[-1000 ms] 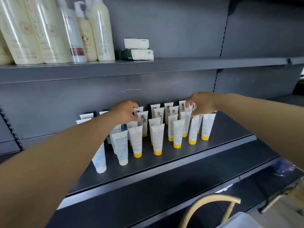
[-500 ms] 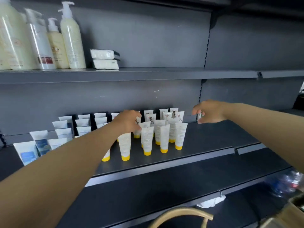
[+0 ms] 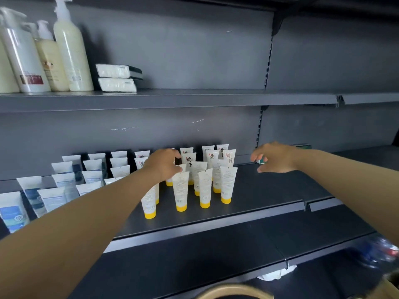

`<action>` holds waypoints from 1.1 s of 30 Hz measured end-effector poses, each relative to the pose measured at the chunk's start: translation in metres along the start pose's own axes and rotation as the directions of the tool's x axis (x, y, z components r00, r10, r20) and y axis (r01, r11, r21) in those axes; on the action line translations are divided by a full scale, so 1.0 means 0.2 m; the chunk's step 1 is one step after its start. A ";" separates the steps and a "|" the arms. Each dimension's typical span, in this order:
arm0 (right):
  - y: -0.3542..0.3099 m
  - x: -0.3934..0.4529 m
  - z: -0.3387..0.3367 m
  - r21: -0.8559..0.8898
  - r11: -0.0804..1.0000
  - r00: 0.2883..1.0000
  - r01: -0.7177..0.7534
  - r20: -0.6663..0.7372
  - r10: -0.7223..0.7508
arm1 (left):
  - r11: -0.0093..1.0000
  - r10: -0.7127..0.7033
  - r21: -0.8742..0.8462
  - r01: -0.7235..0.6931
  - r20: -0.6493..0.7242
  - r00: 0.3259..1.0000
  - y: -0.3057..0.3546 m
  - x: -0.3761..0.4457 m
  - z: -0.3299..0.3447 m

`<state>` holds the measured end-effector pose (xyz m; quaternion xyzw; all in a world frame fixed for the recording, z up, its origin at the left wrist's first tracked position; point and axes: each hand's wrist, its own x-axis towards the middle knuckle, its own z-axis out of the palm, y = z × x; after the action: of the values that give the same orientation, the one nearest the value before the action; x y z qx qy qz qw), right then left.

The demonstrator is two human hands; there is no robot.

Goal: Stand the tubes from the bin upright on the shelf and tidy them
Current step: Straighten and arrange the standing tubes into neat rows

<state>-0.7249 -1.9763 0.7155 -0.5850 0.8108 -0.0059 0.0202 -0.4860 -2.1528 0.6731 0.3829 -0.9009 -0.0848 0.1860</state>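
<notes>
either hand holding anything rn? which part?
Left hand rests on the tops of the yellow-capped tubes; a grip cannot be told. Right hand hangs apart from them, holding nothing.

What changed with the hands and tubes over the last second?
The right hand let go of the right-end tubes and drew off to the right, now clear of them and holding nothing visible. The left hand stays on the yellow-capped tubes, which remain upright.
</notes>
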 end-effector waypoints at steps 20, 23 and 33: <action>0.20 0.97 0.20 0.142 0.942 0.952 0.306 -0.050 -0.302 | 0.958 -0.013 0.285 -0.031 0.151 0.988 0.07 0.79 0.45; 0.19 1.08 0.25 0.108 0.927 0.932 0.360 0.003 -0.363 | 0.960 0.027 0.265 -0.089 0.232 0.972 0.08 0.87 0.50; 0.14 1.28 0.31 0.099 0.884 0.875 0.457 0.132 -0.467 | 0.990 -0.014 0.137 -0.042 0.384 0.923 0.09 0.96 0.54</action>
<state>-0.8295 -2.2085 0.6454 -0.7592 0.6432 0.0078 0.0990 -0.6644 -2.2777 0.6319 0.3648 -0.9263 -0.0921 -0.0211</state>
